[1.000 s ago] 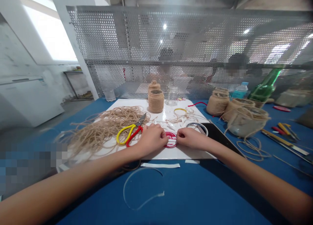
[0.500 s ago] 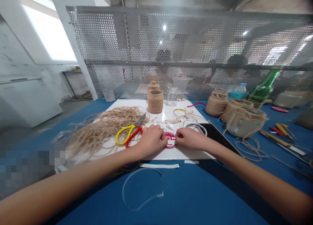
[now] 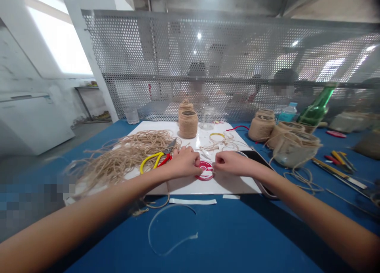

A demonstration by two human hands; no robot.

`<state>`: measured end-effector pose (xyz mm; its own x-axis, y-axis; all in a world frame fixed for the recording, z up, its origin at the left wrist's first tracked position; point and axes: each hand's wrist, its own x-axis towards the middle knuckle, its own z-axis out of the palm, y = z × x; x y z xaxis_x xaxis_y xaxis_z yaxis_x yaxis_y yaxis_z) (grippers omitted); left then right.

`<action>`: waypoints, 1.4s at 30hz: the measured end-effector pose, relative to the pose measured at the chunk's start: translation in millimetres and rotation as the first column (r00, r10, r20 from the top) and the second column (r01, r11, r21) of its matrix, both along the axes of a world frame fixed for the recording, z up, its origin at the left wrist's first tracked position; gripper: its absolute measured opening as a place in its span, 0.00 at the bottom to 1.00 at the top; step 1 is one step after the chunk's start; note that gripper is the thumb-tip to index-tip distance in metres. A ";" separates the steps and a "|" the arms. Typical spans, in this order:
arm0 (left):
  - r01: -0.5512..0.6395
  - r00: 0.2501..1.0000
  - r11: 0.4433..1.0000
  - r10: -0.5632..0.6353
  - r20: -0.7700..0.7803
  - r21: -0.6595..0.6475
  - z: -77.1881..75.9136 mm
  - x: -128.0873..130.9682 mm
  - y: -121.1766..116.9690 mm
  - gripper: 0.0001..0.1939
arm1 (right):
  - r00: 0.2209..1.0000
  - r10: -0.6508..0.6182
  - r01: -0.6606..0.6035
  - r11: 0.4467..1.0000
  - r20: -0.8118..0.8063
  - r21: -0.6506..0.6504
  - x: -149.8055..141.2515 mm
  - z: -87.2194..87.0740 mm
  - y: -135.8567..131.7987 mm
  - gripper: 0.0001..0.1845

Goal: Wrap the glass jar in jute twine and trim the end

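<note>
A round red lid with white print and short white strips on its top lies on the white board. Curled around the lid's left edge, my left hand presses its thumb on the rim. My right hand is closed in a pinch just at the lid's right edge; whatever sits between its fingertips is hidden. Scissors with one yellow and one red handle lie left of my left hand, blades apart. Behind my right forearm a dark phone-like slab is partly covered.
Loose jute twine is heaped at left. Twine-wrapped jars stand at the back, with more jars and a green bottle at right. Cutters lie far right. White strips and a clear band are in front.
My left hand has shifted slightly up and back, showing more of the lid's left side. My right hand has risen a little. The lid stays in place.
</note>
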<state>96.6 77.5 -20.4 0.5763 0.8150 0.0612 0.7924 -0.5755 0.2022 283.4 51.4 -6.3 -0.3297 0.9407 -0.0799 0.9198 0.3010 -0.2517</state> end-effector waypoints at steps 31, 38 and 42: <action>0.113 0.993 0.994 -0.113 -0.037 -0.012 5.0 -0.1 -1.5 0.08 | 0.955 0.284 -0.294 0.946 0.083 0.139 11.0 -13.1 -0.2 0.06; 0.262 0.965 0.957 -0.264 -0.005 0.121 6.5 6.4 -7.7 0.14 | 0.955 0.263 -0.286 0.938 0.139 0.193 12.2 -24.3 0.2 0.06; 0.270 0.961 0.943 -0.275 0.002 0.195 3.5 6.0 -9.0 0.10 | 0.959 0.248 -0.274 0.936 0.136 0.220 13.7 -21.2 -2.7 0.08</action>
